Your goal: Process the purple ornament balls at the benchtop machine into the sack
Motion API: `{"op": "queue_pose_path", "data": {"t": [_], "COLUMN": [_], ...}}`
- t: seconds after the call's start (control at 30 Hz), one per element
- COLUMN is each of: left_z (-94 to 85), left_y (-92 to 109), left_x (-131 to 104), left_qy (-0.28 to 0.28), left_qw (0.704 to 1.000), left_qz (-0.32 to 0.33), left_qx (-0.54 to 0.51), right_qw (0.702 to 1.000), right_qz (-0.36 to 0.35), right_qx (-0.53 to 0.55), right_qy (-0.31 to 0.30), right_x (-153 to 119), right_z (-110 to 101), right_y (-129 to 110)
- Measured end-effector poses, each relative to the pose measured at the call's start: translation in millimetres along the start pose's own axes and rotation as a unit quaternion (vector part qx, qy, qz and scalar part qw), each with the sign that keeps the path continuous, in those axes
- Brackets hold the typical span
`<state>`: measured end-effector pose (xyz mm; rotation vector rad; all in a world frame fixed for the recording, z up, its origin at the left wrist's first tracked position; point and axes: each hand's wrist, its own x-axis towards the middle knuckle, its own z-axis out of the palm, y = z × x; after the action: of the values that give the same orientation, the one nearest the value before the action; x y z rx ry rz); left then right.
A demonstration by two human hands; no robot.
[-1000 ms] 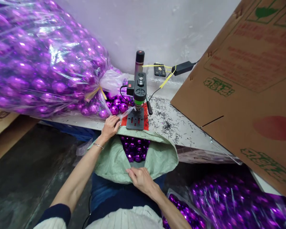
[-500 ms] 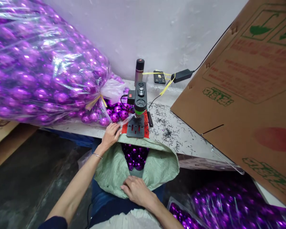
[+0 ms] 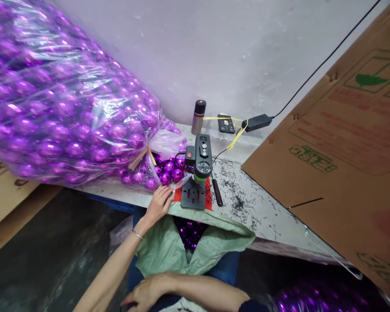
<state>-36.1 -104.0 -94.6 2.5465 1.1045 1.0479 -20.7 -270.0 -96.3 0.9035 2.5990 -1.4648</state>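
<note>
My left hand [image 3: 159,203] lies at the table's front edge, fingers loosely bent and slightly apart, beside loose purple mirrored balls [image 3: 165,178] and a strip of clear plastic. Its fingertips are near the left rim of a pale green woven sack [image 3: 162,242]. Inside the sack's mouth, more purple balls [image 3: 191,234] show. Low over my lap, my right hand [image 3: 146,291] points left below the sack, its fingers apart with nothing visible in them; the frame's bottom edge cuts part of it off. Just beyond the sack stands a small black machine [image 3: 203,156] on a slotted metal base [image 3: 193,196].
A large tied clear bag of purple balls [image 3: 68,125] fills the left. Dark clippings [image 3: 237,201] litter the white table beside a dark-handled tool [image 3: 217,193]. Behind stand a flask [image 3: 198,117] and a power adapter [image 3: 257,123]. A cardboard box [image 3: 328,143] leans at right.
My right hand has left the sack's near rim and swung left and down towards my lap. The sack's mouth has narrowed. My left hand stays at the table edge; the view has shifted.
</note>
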Motion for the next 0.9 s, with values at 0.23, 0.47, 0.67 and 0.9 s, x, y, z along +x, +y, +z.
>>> {"op": "queue_pose_path", "data": {"t": [0.23, 0.47, 0.67, 0.9], "left_z": [-21.5, -9.1, 4.3, -18.5], "left_y": [28, 37, 17, 40], "left_x": [-32, -126, -144, -91], "left_qy": [0.056, -0.259, -0.375, -0.299], "left_qw": [0.997, 0.958, 0.924, 0.947], "left_qz": [0.026, -0.052, -0.076, -0.066], "left_qx": [-0.039, -0.11, -0.03, -0.095], "right_qw": [0.986, 0.871, 0.818, 0.868], "right_qz": [0.097, 0.401, 0.499, 0.357], "right_qx": [0.01, 0.104, 0.028, 0.117], "right_qy": [0.136, 0.263, 0.285, 0.326], "right_x": [-97, -203, -226, -220], "right_z": [-42, -46, -53, -74], "right_y": [21, 61, 89, 74]}}
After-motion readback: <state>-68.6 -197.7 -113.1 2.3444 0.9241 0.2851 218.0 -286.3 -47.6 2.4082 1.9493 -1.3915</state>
